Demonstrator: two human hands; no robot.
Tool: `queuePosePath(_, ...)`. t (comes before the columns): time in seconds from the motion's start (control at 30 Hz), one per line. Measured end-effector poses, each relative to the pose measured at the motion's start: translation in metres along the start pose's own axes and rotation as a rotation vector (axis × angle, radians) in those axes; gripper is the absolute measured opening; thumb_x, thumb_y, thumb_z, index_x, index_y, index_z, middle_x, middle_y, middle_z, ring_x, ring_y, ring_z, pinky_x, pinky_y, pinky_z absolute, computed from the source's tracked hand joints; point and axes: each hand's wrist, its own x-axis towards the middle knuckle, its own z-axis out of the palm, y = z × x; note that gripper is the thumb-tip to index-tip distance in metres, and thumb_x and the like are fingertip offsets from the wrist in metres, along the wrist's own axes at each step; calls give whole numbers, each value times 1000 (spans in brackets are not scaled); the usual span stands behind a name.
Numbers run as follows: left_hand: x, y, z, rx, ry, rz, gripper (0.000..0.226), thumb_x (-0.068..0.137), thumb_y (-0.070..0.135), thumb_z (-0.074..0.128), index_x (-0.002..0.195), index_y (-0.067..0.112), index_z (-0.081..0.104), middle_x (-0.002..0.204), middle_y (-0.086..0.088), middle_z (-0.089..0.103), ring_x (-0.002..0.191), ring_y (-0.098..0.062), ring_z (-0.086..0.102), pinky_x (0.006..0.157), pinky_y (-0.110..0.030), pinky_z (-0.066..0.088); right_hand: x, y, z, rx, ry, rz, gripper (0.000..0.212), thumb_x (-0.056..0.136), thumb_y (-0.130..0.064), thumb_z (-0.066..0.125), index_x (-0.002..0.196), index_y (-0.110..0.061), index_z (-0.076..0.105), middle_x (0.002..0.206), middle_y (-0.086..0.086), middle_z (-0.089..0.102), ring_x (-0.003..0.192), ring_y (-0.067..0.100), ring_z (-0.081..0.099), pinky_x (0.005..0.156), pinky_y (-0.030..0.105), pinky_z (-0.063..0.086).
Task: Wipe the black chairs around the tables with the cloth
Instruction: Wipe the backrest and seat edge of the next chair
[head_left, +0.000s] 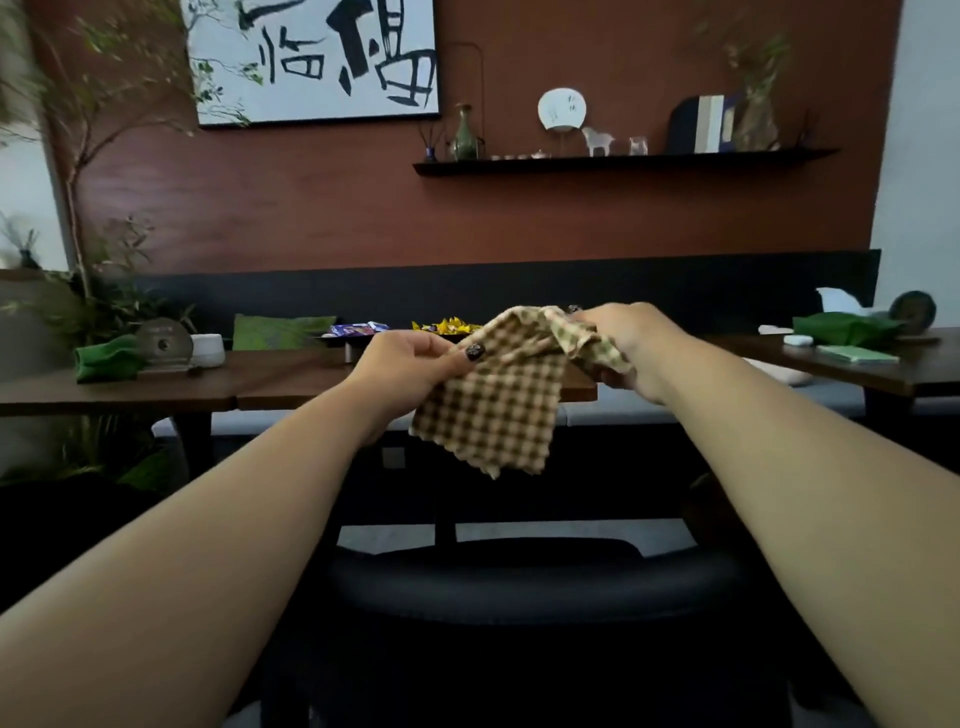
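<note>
Black chair (519, 577), curved padded backrest, lowest and nearest in view, directly below the raised forearms and in front of the wooden tabletop (280, 382). Both bare forearms extend forward from the bottom corners. Left hand (410, 364): thumb with a dark painted nail pressed against the curled fingers (415, 345), pinching the left upper edge of the cloth (498, 400). Right hand (628, 338): fingers curled round the bunched right upper corner of the same cloth, gripping it. Cloth: brown-and-cream check, held in the air between the two hands above the near edge of the tabletop, its free lower part hanging down with a zigzag hem; it touches neither the chair nor the tabletop as far as can be seen. On the tabletop, left side: folded green napkin (106, 358), round grey disc ornament (163, 343) just beside it, white cup (208, 349) beside the disc. Behind the hands: green cushion (280, 331), dark tray with wrapped snacks (400, 328) in blue and yellow. Second tabletop (924, 371) at the right edge, carrying another green napkin (841, 327) and a pale green notepad (857, 354). Dark bench backrest (467, 286) runs along the red-brown wall. On the wall: black shelf (623, 160) with a green vase, a round white fan and a small horse figure; large black-and-white calligraphy picture (317, 57) upper left. Leafy potted plant (78, 218) at the left, blurred.
</note>
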Motion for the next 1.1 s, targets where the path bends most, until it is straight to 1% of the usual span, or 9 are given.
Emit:
queuePosePath(0.07, -1, 0, 0, -7, 14, 19, 14, 84, 33, 74, 73, 23, 73, 72, 10, 68, 72, -4, 58, 66, -20, 47, -2, -1, -5, -85, 20, 38, 25, 91, -26, 58, 106, -9, 67, 86, 6, 68, 72, 19, 60, 55, 31, 45)
queuePosePath(0.2, -4, 3, 2, 45, 56, 87, 14, 88, 31, 70, 76, 26, 72, 80, 5, 69, 76, -7, 59, 72, -22, 49, -9, 1, -2, -437, 87, -32, 21, 92, -22, 55, 104, -4, 60, 93, 8, 59, 75, 21, 55, 63, 32, 43)
queuePosePath(0.33, -8, 10, 7, 110, 19, 189, 9, 90, 24, 69, 81, 24, 71, 84, -1, 73, 73, -6, 61, 71, -19, 50, -22, 5, 12, -326, -279, -260, 39, 76, -35, 75, 109, -15, 69, 91, -3, 69, 82, 11, 63, 78, 35, 46)
queuePosePath(0.4, -10, 11, 9, 126, 34, 237, 6, 88, 21, 71, 83, 22, 68, 87, -7, 73, 72, -7, 60, 68, -15, 48, -25, 9, 17, -467, -407, -268, 32, 69, -30, 81, 99, -24, 72, 89, -4, 74, 82, 7, 69, 82, 39, 48)
queuePosePath(0.53, -11, 12, 5, 161, 62, 249, 12, 84, 22, 75, 79, 20, 65, 82, -9, 73, 72, -10, 62, 74, -26, 51, -22, 10, 20, -620, -446, -231, 15, 74, -19, 78, 88, -22, 75, 82, -5, 75, 74, 1, 70, 81, 38, 53)
queuePosePath(0.63, -13, 12, 4, 105, 19, 229, 15, 79, 23, 80, 75, 19, 66, 64, 5, 71, 58, 1, 60, 61, -12, 49, -27, 9, 25, -569, -476, -241, 27, 68, -34, 82, 93, -27, 73, 87, -10, 74, 86, 8, 70, 79, 40, 56)
queuePosePath(0.77, -15, 11, 2, 6, -55, 208, 25, 63, 28, 87, 75, 15, 68, 61, 5, 70, 55, 2, 61, 55, -10, 48, -31, 8, 31, -699, -488, -273, 8, 76, -21, 75, 83, -23, 77, 92, -5, 73, 92, 11, 66, 81, 38, 58)
queuePosePath(0.97, -8, 5, -6, 597, -235, 185, 30, 54, 34, 94, 67, 29, 68, 77, 6, 70, 76, -7, 62, 65, -23, 48, -21, 11, 3, -759, -407, -183, 19, 86, -11, 66, 77, -25, 77, 89, -3, 71, 87, 16, 67, 80, 37, 59)
queuePosePath(1.1, -3, 1, -10, 686, -187, 113, 24, 61, 36, 91, 65, 31, 67, 75, 7, 68, 76, -7, 58, 63, -23, 44, -20, 11, 9, -733, -407, -214, 24, 90, -9, 59, 81, -22, 77, 86, -1, 73, 85, 17, 68, 76, 33, 59)
